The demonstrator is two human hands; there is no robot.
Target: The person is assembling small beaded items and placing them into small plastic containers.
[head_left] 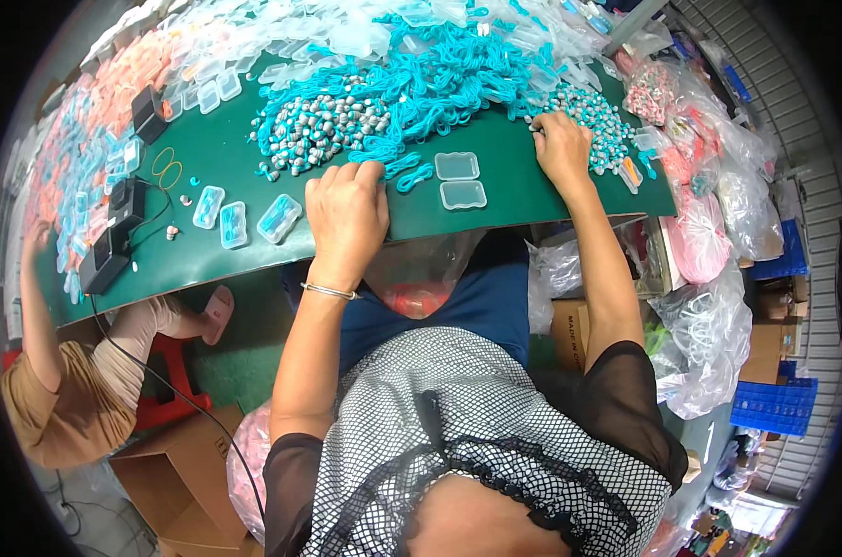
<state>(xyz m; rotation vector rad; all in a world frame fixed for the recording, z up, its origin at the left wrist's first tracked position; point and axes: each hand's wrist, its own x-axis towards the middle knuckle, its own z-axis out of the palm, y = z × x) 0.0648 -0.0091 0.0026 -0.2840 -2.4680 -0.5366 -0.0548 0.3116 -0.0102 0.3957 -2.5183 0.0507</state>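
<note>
My left hand (pixel 348 212) is at the table's front edge with its fingers curled. It lies just below a heap of grey-and-teal small plug-like pieces (pixel 323 125); anything in it is hidden. My right hand (pixel 563 147) reaches to the near left side of a heap of teal-and-white small pieces (pixel 588 116), fingertips bent together at its edge; what they hold is too small to make out. Between my hands lies an opened clear plastic case (pixel 462 195), its two halves spread flat. Bundled teal cords (pixel 449 79) are piled beyond it, with one loose bundle (pixel 415 177) nearer my left hand.
Several clear cases with teal contents (pixel 233 225) lie left of my left hand. Black boxes (pixel 105 263) with a cable stand farther left, where another person's arm (pixel 38 288) reaches over orange pieces (pixel 115 79). Plastic bags (pixel 704 232) crowd the right side.
</note>
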